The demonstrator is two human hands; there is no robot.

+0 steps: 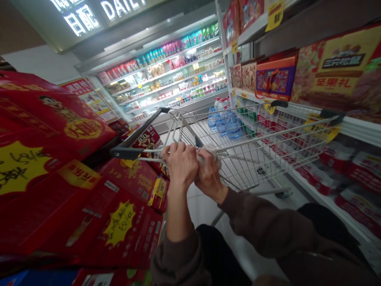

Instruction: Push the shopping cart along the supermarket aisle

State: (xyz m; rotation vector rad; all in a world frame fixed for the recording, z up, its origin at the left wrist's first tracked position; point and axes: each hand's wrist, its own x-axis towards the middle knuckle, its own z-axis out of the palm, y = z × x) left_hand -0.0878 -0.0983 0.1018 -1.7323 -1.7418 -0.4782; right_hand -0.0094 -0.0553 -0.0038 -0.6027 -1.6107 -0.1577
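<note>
1. Brown sleeves (262, 224) run to the wrists; both hands bare.
2. L hand (180, 165): fingers curled, closed, apparently round top wire of cart, just beside R hand.
3. R hand (210, 178): fingers bent, pinching white cloth (210, 153) against wire; cloth vs tissue unclear.
4. Steel wire cart (253, 137) sits directly ahead of body. Judged light, stiff, slightly slippery; firmest hold likely at black rim grips (331, 114). Cloth judged soft, light, liable to snag.
5. Red cartons (53, 119) stacked close on L; gift boxes (275, 77) on shelf to R.
6. Further on: bottled water (226, 125), then lit chilled case (163, 67). Overhead, illuminated "DAILY" sign (108, 10).
</note>
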